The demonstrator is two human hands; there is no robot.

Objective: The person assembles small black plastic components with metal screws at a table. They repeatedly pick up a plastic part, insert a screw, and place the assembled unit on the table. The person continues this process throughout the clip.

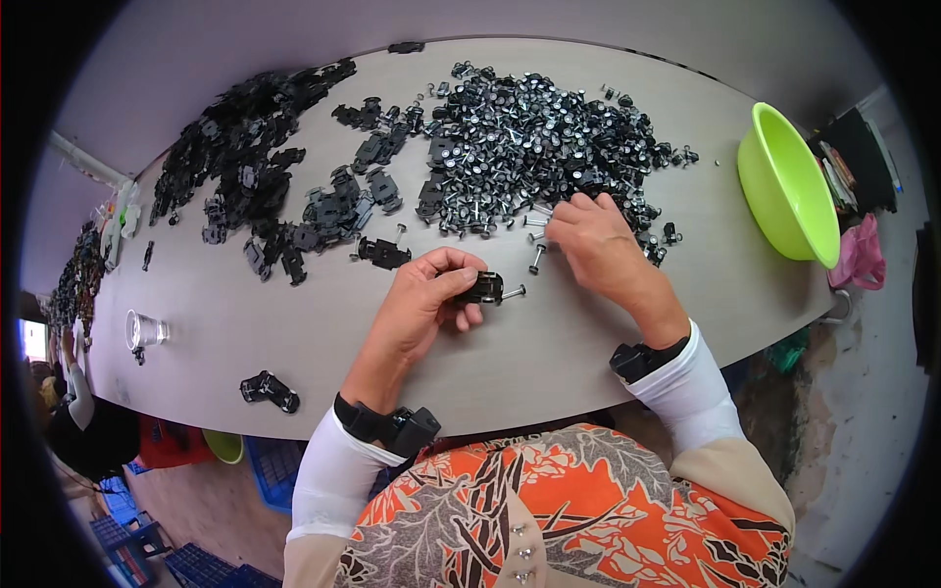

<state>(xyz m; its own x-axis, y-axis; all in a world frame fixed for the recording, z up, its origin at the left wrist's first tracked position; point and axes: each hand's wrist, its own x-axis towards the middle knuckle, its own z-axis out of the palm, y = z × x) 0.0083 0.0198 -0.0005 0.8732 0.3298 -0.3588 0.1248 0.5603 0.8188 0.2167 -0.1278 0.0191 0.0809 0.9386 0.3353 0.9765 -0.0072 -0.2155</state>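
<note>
My left hand (428,299) is closed around a black plastic toy car chassis (483,287), thumb on top. From the chassis's right end sticks a metal axle with a small black wheel (515,292). My right hand (595,240) is at the near edge of a large heap of wheeled axles (549,137). Its fingers are curled down and pressed together, and their tips are partly hidden. Several loose axles lie by those fingertips, one of them a separate wheel axle (537,259) on the table. Beyond my left hand lies another black chassis (382,253).
A pile of black chassis (250,162) spreads over the left side. Two joined black pieces (270,391) lie near the front edge. A clear plastic cup (147,329) stands at left, a lime-green basin (784,186) at right. Another person's arm (78,387) shows far left.
</note>
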